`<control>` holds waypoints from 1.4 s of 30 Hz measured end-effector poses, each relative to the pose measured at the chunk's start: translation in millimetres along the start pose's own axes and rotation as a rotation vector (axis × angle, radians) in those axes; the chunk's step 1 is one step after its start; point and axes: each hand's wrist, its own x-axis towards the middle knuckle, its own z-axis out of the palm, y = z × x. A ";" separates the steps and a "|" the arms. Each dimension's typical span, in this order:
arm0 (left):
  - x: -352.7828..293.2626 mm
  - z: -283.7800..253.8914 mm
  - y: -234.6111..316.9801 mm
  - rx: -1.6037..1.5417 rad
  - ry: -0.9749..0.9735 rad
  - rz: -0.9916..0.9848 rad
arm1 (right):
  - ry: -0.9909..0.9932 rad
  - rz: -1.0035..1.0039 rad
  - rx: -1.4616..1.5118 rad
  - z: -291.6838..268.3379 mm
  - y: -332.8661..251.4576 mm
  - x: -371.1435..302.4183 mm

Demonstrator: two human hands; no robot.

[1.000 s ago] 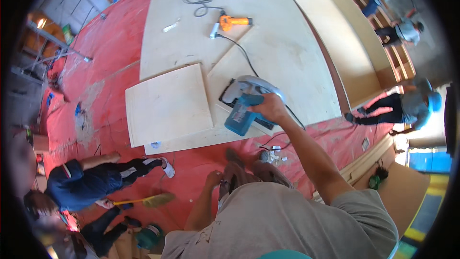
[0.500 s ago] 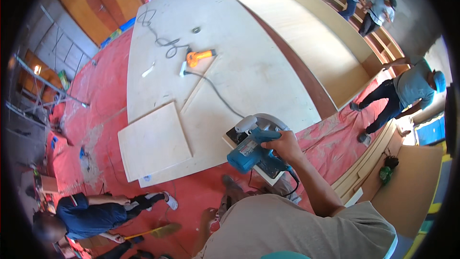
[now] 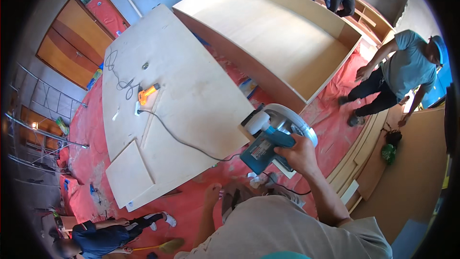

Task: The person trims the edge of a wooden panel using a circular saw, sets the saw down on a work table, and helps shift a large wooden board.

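Observation:
My right hand is closed round the rear handle of a teal circular saw with a silver blade guard. The saw is held up off the near right corner of a large pale plywood sheet. Its grey cord runs across the sheet to a white plug connection beside an orange power drill. My left hand hangs low beside my leg, near the sheet's front edge; its fingers are too small and partly hidden to read. A smaller square panel and a thin wooden strip lie on the sheet.
Behind stands a big open plywood box. A worker in a blue cap is at the right, near stacked boards. Another with a broom is at lower left. Red sheeting covers the floor; metal scaffolding stands left.
My view has turned to the right, so the sheet and drill appear further left. The saw stays in my right hand and now sits off the sheet's corner. The worker at right has changed stance.

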 end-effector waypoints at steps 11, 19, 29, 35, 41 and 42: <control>94.9 92.0 93.1 -0.680 0.263 -0.228 | 0.175 0.163 0.269 -121.9 14.1 85.5; 151.8 113.0 34.5 -0.540 0.683 -0.243 | 0.015 0.184 0.143 -125.2 1.4 204.5; 97.0 69.8 324.6 -0.756 0.394 -0.164 | -0.135 0.227 0.007 -138.5 5.7 347.4; 114.8 10.7 429.7 -1.309 -0.128 0.336 | -0.146 0.341 0.019 -167.8 16.9 438.7; 149.1 -30.9 502.1 -1.347 0.048 0.435 | 0.016 0.261 0.032 -206.3 11.4 533.4; 162.3 -29.9 506.9 -1.341 0.027 0.413 | 0.095 0.221 0.014 -216.0 13.9 550.4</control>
